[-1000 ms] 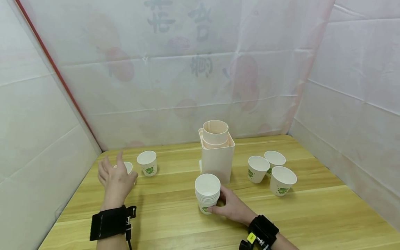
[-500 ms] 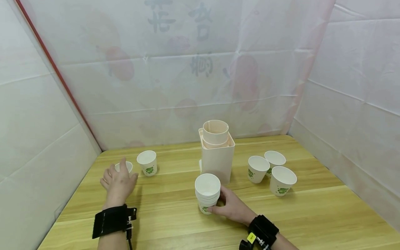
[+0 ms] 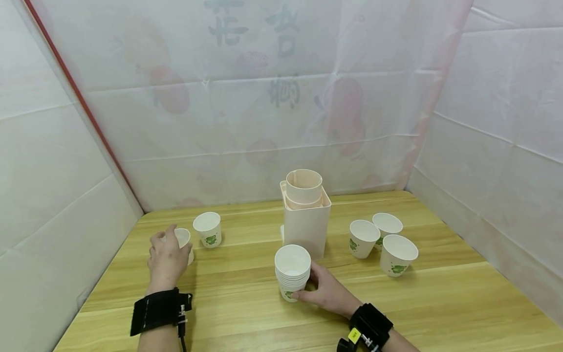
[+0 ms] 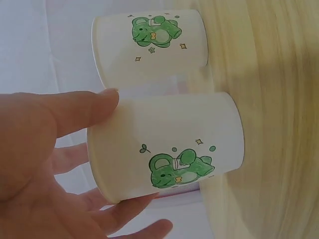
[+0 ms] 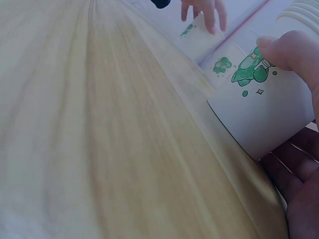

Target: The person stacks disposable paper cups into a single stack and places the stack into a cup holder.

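My left hand (image 3: 168,259) is around a white paper cup (image 3: 183,238) at the table's left. In the left wrist view, the thumb presses near the rim of this cup (image 4: 164,134) while the fingers curl round its other side; a green cartoon animal is printed on its wall. A second paper cup (image 3: 207,230) stands just behind it. At the front centre, my right hand (image 3: 327,291) grips a stack of nested paper cups (image 3: 292,274) low on its side. The right wrist view has thumb and fingers on opposite sides of the stack (image 5: 269,109), its base at the tabletop.
Behind the stack stands a cream square holder (image 3: 305,232) with a round tube (image 3: 303,188) in its top. Three paper cups (image 3: 398,256) are grouped on the right. White sheeting (image 3: 246,122) encloses the wooden table (image 3: 246,313) at the back and both sides.
My left hand has come down onto the left paper cup and its fingers have closed around it; the cup has shifted slightly to the right. My right hand and the stack stay put.
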Demonstrator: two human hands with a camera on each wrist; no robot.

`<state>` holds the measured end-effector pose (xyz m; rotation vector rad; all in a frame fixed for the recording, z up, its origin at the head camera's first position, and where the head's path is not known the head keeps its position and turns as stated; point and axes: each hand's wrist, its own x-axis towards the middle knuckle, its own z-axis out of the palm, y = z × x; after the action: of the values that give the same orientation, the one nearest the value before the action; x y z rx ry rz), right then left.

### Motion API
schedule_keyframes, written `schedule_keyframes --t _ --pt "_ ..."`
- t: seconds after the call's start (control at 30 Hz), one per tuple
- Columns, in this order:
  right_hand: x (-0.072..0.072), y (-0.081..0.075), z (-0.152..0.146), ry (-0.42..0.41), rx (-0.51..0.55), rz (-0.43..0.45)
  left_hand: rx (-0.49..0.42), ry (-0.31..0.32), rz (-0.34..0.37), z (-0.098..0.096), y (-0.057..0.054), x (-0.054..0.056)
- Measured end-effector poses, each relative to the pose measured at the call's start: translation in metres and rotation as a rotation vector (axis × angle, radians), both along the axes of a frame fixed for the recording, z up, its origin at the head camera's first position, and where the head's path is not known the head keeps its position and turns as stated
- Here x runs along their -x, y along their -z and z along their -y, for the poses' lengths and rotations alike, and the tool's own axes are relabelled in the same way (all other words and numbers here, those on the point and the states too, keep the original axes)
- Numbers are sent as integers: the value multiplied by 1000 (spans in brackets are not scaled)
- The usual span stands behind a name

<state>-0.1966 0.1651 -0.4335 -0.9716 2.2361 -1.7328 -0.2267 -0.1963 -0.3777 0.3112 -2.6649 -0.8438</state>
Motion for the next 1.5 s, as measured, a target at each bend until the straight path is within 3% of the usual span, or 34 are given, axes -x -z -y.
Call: schedule_keyframes --t 0.3,0.53,0.77,0.87,0.97,1.23,1.5 --pt "0 1 0 -2 2 4 30 -31 -93 -1 -6 -1" --pt "-1 0 0 3 -1 8 78 -31 -241 -7 -15 -5" --pt "-1 -1 0 -2 8 2 74 -22 -429 -17 -35 -15" --pt "0 1 0 -3 8 0 84 5 -518 -22 -43 -19" --pt "0 1 0 -2 7 8 94 41 -553 -28 -51 -22" --pt "0 2 -1 10 -13 13 92 161 -595 -52 -67 -32" --pt "0 2 0 12 -14 12 97 284 -619 -75 -72 -38"
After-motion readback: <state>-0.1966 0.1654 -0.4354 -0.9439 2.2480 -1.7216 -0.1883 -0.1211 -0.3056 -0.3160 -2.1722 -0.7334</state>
